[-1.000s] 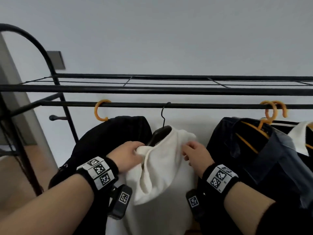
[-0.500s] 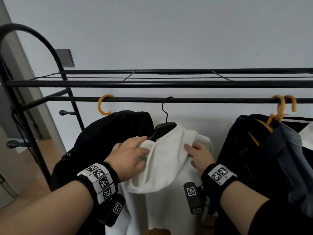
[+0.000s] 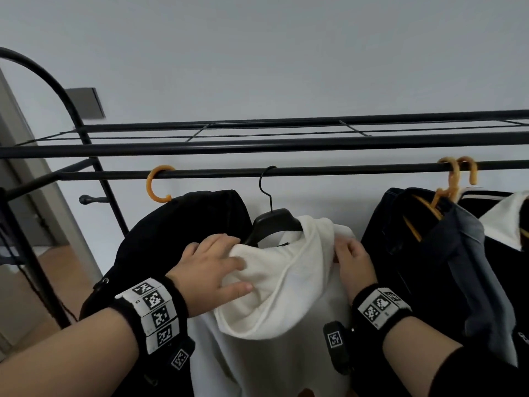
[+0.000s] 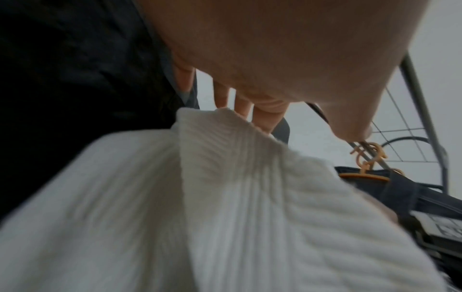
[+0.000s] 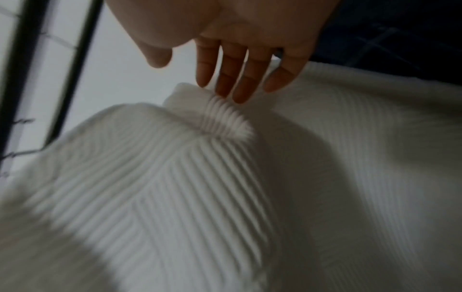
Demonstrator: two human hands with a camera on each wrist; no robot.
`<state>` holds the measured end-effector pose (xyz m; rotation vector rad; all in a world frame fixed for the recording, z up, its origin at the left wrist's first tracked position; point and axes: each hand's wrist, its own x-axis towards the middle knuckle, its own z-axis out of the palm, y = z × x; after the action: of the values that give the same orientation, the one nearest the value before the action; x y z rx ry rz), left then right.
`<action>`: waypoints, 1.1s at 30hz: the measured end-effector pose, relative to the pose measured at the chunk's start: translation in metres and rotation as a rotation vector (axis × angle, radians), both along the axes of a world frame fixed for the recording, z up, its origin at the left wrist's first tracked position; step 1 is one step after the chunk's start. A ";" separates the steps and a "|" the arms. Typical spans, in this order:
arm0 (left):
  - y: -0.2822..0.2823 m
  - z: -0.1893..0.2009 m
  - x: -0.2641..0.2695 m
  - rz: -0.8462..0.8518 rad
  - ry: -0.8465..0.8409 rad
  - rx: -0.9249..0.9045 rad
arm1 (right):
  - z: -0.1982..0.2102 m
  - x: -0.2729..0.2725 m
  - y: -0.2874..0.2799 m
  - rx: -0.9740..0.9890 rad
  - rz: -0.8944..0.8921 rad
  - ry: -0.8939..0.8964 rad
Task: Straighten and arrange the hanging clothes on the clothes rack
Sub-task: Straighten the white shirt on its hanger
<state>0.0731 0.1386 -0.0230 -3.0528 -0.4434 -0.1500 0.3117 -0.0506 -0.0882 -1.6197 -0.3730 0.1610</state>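
Rack: we see the black clothes rack [image 3: 286,171] w/ a hanging rail and a wire shelf above it; both run off frame at right.
On the rail: orange hook [image 3: 159,183] at left carrying a black garment [image 3: 183,224]; black hanger [image 3: 274,219] in the middle carrying the white ribbed sweater [image 3: 286,282]; two orange hangers [image 3: 455,181] at right w/ a dark blue-grey garment [image 3: 446,253].
Sweater: hangs between the black garment and the dark one, its thick collar folded down over the front.
Left hand [image 3: 209,270]: we see it laid on the collar's left side, fingers straight and spread, pressing the knit; no pinch visible.
Right hand [image 3: 350,262]: flat vs the collar's right side; in the right wrist view its fingers [image 5: 232,75] are straight, tips touching a ribbed fold.
Vs earlier: 1 s ago our left hand gripped the collar edge w/ curled fingers; now it lies flat. The collar sits lower and wider over the chest. The sweater's hanger is a bit further from the orange hook than before.
Hard to tell: the hanger's left arm is covered by the collar and our left hand; sweater hem cut off at the bottom; both wrist views blurred; another white and black garment [image 3: 503,222] at far right is cut off.
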 end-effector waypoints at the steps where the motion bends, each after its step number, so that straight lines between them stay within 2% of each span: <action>1: 0.000 0.000 -0.003 -0.068 -0.035 0.027 | 0.004 -0.005 0.001 -0.005 0.033 -0.064; 3: 0.002 -0.002 -0.006 -0.195 -0.047 0.112 | 0.005 -0.008 0.002 -0.080 0.033 -0.216; 5: 0.005 -0.002 -0.008 -0.257 0.013 0.200 | 0.002 -0.006 0.003 -0.132 0.007 -0.337; 9: 0.006 0.002 -0.013 -0.397 0.061 0.295 | 0.008 -0.011 0.007 -0.083 0.139 -0.252; 12: 0.005 0.009 -0.012 -0.442 0.134 0.260 | 0.016 -0.019 0.011 -0.111 0.214 -0.274; 13: 0.006 0.015 -0.008 -0.427 0.140 0.214 | 0.018 -0.020 0.013 -0.115 0.211 -0.290; 15: 0.006 0.032 0.002 -0.385 0.069 0.010 | 0.023 -0.021 0.016 -0.094 0.196 -0.300; 18: -0.010 0.061 0.021 -0.386 -0.270 -0.436 | 0.033 -0.023 0.016 -0.059 0.207 -0.312; 19: -0.019 0.066 0.026 -0.386 -0.316 -0.543 | 0.036 -0.023 0.018 -0.056 0.208 -0.318; 20: -0.029 0.068 0.032 -0.416 -0.290 -0.580 | 0.037 -0.022 0.019 -0.066 0.194 -0.337; 21: -0.038 0.066 0.038 -0.449 -0.204 -0.509 | 0.038 -0.021 0.020 -0.088 0.173 -0.371; 23: -0.048 0.050 0.043 -0.478 0.000 -0.225 | 0.040 -0.019 0.023 -0.161 0.139 -0.448; 24: -0.047 0.043 0.042 -0.456 0.028 -0.157 | 0.042 -0.018 0.024 -0.213 0.143 -0.470; 25: -0.043 0.040 0.040 -0.436 -0.001 -0.174 | 0.044 -0.019 0.023 -0.262 0.162 -0.476; 28: -0.018 0.040 0.033 -0.351 -0.214 -0.338 | 0.050 -0.020 0.023 -0.340 0.216 -0.463; 30: -0.004 0.041 0.029 -0.176 -0.305 -0.336 | 0.054 -0.018 0.026 -0.378 0.222 -0.473; 33: 0.005 0.034 0.021 0.096 -0.135 -0.394 | 0.060 -0.015 0.037 -0.458 0.255 -0.453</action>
<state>0.0938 0.1440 0.0105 -3.4070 -0.7050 -0.2996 0.2963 -0.0138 -0.0278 -2.0561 -0.9473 0.0712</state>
